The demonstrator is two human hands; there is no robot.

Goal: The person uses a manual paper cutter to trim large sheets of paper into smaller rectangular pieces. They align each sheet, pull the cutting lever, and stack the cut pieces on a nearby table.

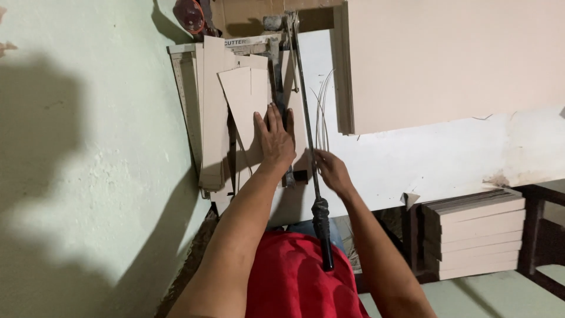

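The left hand (275, 138) lies flat, fingers spread, pressing a tan card sheet (244, 97) onto the bed of a paper cutter (187, 88) against the left wall. The right hand (331, 171) reaches beside the cutter's long blade arm (305, 112), fingers loosely open and gripping nothing; the arm's black handle (323, 232) hangs near, over a red shirt (294, 277). Thin offcut strips (321, 115) lie just right of the blade. A big board stack (435, 59) fills the far right; smaller stacked boards (474, 232) sit lower right.
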